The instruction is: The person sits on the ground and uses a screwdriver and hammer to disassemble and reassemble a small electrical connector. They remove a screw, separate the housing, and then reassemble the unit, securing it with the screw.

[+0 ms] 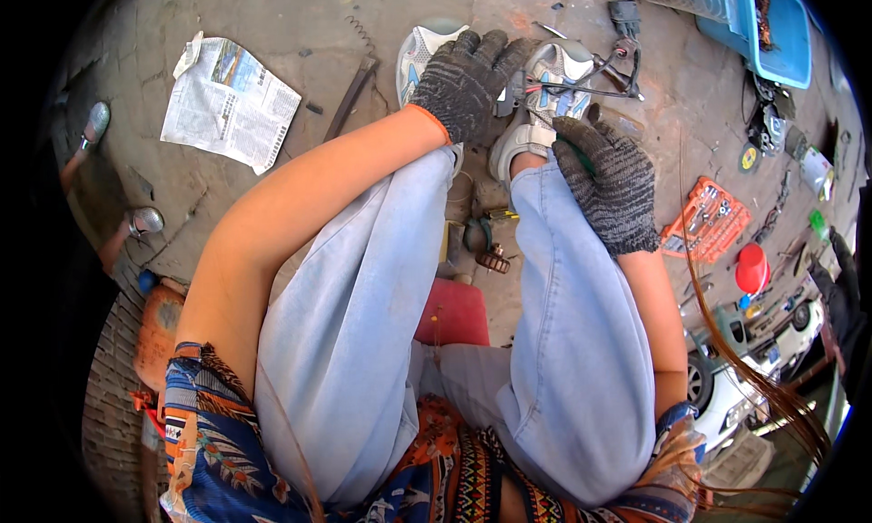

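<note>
My left hand (465, 82), in a dark grey knitted glove, reaches across between my shoes. Its fingers curl over a small grey metal part (515, 90), which has red and black wires (581, 88) running off to the right. The glove hides much of that part. My right hand (607, 185), gloved alike, is closed beside my right shin. A sliver of a dark green handle (583, 161) shows between its thumb and fingers; the rest is covered. Below the hands, a copper-wound motor piece (493, 259) lies on the ground between my legs.
A newspaper sheet (232, 100) and a metal bar (351, 98) lie on the left. At right are an orange socket set case (707, 219), a red bowl (752, 268) and a blue bin (781, 37). A hammer (627, 79) lies beyond my right shoe. Another person's feet (145, 220) are at far left.
</note>
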`<state>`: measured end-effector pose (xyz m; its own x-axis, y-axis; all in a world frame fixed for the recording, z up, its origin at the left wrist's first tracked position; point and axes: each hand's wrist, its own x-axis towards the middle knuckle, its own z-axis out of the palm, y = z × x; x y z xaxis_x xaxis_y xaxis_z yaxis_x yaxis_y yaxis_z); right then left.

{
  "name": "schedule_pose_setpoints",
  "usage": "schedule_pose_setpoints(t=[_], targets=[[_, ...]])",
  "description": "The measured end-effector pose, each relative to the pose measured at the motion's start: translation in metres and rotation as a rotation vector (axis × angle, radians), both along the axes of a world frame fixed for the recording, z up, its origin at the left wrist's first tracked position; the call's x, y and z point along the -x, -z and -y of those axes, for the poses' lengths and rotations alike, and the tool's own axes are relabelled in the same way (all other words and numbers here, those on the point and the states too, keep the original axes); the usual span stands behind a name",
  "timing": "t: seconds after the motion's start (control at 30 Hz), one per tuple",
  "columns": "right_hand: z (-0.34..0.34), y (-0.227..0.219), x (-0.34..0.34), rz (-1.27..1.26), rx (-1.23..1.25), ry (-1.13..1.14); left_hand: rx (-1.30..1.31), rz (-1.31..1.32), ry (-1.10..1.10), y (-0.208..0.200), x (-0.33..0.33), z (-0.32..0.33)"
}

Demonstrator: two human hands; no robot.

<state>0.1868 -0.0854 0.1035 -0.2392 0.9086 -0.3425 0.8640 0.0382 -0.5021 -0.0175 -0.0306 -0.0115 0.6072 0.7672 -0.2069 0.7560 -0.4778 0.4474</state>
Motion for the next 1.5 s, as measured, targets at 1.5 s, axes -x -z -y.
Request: schedule_pose_setpoints(t=[1.5], targets=[[-0.023,0.063,0.062,0.299,0.05,-0.49,-0.101,-0.18,-0.004,0.011,-0.014,0.004]])
